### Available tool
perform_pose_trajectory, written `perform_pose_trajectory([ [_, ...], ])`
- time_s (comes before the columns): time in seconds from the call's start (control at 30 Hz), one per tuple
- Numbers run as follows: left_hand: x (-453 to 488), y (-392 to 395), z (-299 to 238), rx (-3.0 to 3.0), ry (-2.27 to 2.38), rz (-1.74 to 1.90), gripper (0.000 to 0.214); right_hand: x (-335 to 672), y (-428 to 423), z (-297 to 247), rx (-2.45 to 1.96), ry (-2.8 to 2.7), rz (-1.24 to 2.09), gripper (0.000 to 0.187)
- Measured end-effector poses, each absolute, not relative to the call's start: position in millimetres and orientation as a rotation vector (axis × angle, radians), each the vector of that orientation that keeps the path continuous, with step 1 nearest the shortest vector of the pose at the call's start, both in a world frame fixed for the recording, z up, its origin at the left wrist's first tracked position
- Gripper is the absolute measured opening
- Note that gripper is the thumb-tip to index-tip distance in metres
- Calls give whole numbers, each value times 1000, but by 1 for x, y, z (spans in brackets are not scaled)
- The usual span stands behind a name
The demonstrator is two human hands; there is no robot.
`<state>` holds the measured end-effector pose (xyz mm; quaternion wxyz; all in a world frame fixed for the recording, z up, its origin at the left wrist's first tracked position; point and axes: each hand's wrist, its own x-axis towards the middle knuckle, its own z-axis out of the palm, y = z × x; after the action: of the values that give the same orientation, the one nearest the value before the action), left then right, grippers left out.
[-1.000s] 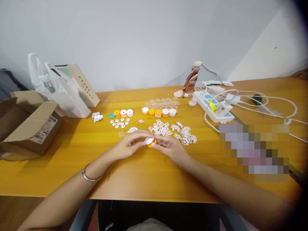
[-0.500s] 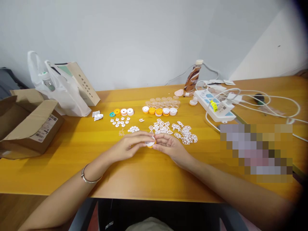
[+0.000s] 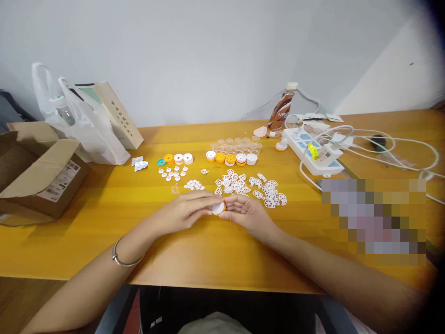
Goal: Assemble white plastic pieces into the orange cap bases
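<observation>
the round cap (image 3: pixel 217 209) is between our hands, just above the table (image 3: pixel 222 260). our left hand (image 3: pixel 184 211) pinches one side, our right hand (image 3: pixel 248 214) the other. we see more white now than a second ago, so we likely tipped it to fit its parts.

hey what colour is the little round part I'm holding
The round part is white with orange along its edge; the head view shows it.

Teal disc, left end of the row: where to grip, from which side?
I'd pinch the teal disc by its outer rim, front and back edges, coming from upper left: it lies low and round, and the orange disc crowds its right.
</observation>
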<state>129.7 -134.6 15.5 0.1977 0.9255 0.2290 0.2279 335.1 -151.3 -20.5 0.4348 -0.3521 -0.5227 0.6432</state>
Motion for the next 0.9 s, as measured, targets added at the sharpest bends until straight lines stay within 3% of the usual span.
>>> perform_pose_trajectory([
  [0.9,127,-137,28,2421,642,512,37,339,-150,-21,-734,-1371,1787,22],
])
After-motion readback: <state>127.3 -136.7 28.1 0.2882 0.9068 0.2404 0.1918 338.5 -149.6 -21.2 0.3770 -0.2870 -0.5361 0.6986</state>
